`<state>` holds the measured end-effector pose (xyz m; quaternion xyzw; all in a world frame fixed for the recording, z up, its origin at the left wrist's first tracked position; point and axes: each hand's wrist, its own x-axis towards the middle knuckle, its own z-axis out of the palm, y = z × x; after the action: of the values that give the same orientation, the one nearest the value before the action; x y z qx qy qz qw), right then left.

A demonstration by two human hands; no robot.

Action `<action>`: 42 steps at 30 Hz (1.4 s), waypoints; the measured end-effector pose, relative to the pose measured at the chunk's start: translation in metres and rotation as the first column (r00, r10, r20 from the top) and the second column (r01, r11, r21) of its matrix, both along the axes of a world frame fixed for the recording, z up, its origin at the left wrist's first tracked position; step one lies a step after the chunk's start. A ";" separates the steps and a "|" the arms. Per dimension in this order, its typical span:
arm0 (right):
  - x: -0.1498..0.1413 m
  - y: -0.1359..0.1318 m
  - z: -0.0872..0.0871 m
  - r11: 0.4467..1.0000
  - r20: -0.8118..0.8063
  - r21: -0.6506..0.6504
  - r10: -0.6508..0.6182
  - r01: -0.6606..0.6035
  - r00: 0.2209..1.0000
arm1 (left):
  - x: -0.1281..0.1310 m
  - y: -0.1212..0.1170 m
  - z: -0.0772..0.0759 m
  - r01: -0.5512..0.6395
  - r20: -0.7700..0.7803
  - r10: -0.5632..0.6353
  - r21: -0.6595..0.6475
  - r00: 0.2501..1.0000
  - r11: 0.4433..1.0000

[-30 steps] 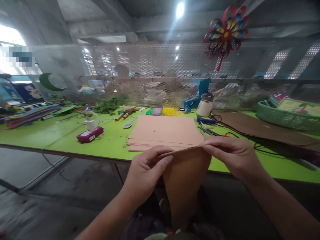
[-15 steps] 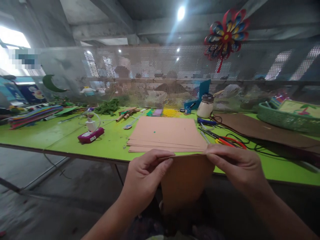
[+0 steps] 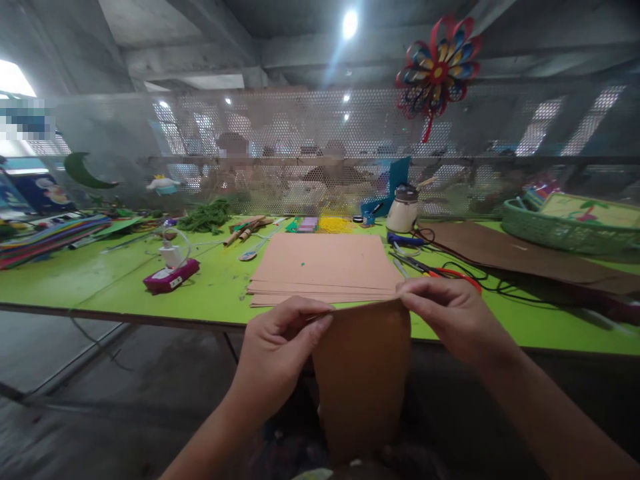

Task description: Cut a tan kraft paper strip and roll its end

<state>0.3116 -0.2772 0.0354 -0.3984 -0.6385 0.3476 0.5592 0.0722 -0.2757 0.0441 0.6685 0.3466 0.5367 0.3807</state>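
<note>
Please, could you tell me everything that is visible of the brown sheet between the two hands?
The brown sheet looks like plain, matte paper or thin card. It hangs down in front of the green table, its top edge rising slightly toward the right. The left hand pinches it near the top left corner, the right hand at the top right. Its lower part is in shadow; whether it is folded, I cannot tell.

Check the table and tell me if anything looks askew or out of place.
A small green speck lies on the otherwise plain paper stack, and the stack's near edges look slightly fanned rather than squared up.
</note>
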 end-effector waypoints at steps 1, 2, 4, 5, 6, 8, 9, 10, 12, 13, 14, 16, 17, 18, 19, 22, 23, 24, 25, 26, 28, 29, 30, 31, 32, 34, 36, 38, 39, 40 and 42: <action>0.002 -0.001 0.004 1.000 0.087 0.004 0.010 -0.011 0.996 | 0.000 0.000 0.000 -0.008 -0.019 0.009 0.043 1.000 0.999; 0.003 -0.002 0.009 1.000 0.176 0.014 0.025 -0.028 0.984 | 0.000 0.000 0.001 -0.014 -0.044 0.018 0.090 0.999 0.996; 0.003 -0.005 0.020 0.997 0.328 0.029 0.062 -0.076 0.943 | 0.000 -0.001 0.002 -0.015 -0.099 0.033 0.178 0.995 0.984; 0.002 -0.006 0.025 0.995 0.389 0.035 0.074 -0.095 0.918 | 0.001 -0.001 0.004 -0.011 -0.123 0.039 0.216 0.992 0.976; 0.000 -0.007 0.030 0.992 0.438 0.046 0.082 -0.113 0.895 | 0.001 -0.002 0.005 -0.001 -0.148 0.038 0.246 0.988 0.969; -0.005 -0.008 0.037 0.985 0.499 0.079 0.091 -0.150 0.862 | 0.002 -0.003 0.008 0.023 -0.189 0.033 0.286 0.981 0.958; -0.007 -0.008 0.039 0.981 0.513 0.098 0.096 -0.169 0.853 | 0.002 -0.004 0.009 0.029 -0.203 0.034 0.297 0.979 0.955; -0.009 -0.008 0.040 0.976 0.519 0.116 0.100 -0.186 0.849 | 0.001 -0.005 0.009 0.030 -0.214 0.038 0.303 0.976 0.953; -0.013 -0.007 0.040 0.967 0.516 0.150 0.101 -0.206 0.851 | 0.001 -0.005 0.010 0.018 -0.220 0.053 0.308 0.974 0.951; -0.014 -0.006 0.039 0.964 0.509 0.167 0.097 -0.208 0.855 | 0.000 -0.005 0.010 0.011 -0.219 0.059 0.306 0.974 0.952; -0.014 -0.005 0.038 0.961 0.501 0.183 0.092 -0.209 0.860 | 0.000 -0.004 0.009 0.008 -0.218 0.061 0.302 0.974 0.953; -0.015 -0.004 0.035 0.955 0.487 0.210 0.082 -0.208 0.869 | 0.000 -0.003 0.008 0.006 -0.215 0.058 0.286 0.975 0.958; -0.015 -0.004 0.034 0.953 0.485 0.222 0.076 -0.206 0.872 | 0.000 -0.002 0.008 0.004 -0.215 0.057 0.274 0.975 0.962; -0.015 -0.003 0.033 0.951 0.485 0.234 0.067 -0.203 0.872 | 0.000 -0.001 0.008 0.003 -0.218 0.055 0.257 0.974 0.966; -0.015 -0.003 0.033 0.949 0.490 0.245 0.057 -0.200 0.870 | 0.001 0.000 0.008 0.005 -0.224 0.049 0.233 0.973 0.972; -0.015 -0.001 0.032 0.943 0.518 0.273 0.021 -0.188 0.855 | 0.000 0.004 0.015 0.050 -0.276 -0.014 0.123 0.961 0.991; -0.015 0.000 0.031 0.943 0.530 0.278 0.009 -0.184 0.848 | -0.001 0.005 0.019 0.079 -0.317 -0.046 0.090 0.947 0.993; -0.015 0.000 0.031 0.942 0.543 0.281 0.000 -0.181 0.840 | -0.001 0.006 0.023 0.109 -0.369 -0.075 0.072 0.926 0.991; -0.015 0.001 0.031 0.942 0.558 0.282 -0.005 -0.184 0.830 | -0.002 0.007 0.028 0.139 -0.430 -0.097 0.067 0.897 0.988; -0.015 0.001 0.031 0.941 0.573 0.281 -0.006 -0.190 0.819 | -0.003 0.008 0.033 0.171 -0.496 -0.114 0.072 0.861 0.983; -0.017 0.001 0.031 0.938 0.599 0.275 0.005 -0.211 0.800 | -0.003 0.011 0.042 0.241 -0.616 -0.135 0.092 0.776 0.966; -0.018 0.001 0.030 0.936 0.606 0.273 0.012 -0.222 0.795 | -0.002 0.013 0.046 0.270 -0.666 -0.133 0.106 0.733 0.957; -0.020 0.001 0.030 0.934 0.609 0.271 0.020 -0.231 0.793 | -0.001 0.014 0.048 0.294 -0.715 -0.124 0.119 0.688 0.948; -0.021 0.001 0.029 0.933 0.610 0.269 0.028 -0.240 0.792 | 0.001 0.016 0.050 0.315 -0.759 -0.108 0.132 0.643 0.940; -0.022 0.001 0.028 0.931 0.610 0.268 0.035 -0.248 0.791 | 0.002 0.017 0.050 0.329 -0.793 -0.087 0.148 0.603 0.933; -0.023 0.002 0.027 0.928 0.617 0.265 0.046 -0.262 0.786 | 0.005 0.018 0.049 0.347 -0.837 -0.054 0.167 0.545 0.923; -0.025 0.002 0.025 0.931 0.629 0.253 0.048 -0.263 0.776 | 0.006 0.018 0.045 0.356 -0.861 -0.030 0.178 0.508 0.918; -0.026 0.002 0.025 0.938 0.638 0.234 0.050 -0.255 0.768 | 0.006 0.017 0.040 0.353 -0.879 0.011 0.203 0.477 0.913; -0.027 0.001 0.025 0.941 0.642 0.225 0.052 -0.252 0.765 | 0.006 0.016 0.037 0.351 -0.885 0.033 0.218 0.465 0.911; -0.027 0.001 0.024 0.943 0.644 0.219 0.052 -0.249 0.763 | 0.006 0.016 0.034 0.346 -0.888 0.056 0.234 0.456 0.909; -0.029 0.000 0.024 0.944 0.644 0.221 0.049 -0.247 0.763 | 0.005 0.015 0.030 0.336 -0.892 0.085 0.254 0.444 0.907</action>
<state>0.2830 -0.2770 0.0595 -0.3522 -0.8624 0.1391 0.3359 0.0775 -0.2606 0.0742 0.9350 0.3256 0.1351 0.0392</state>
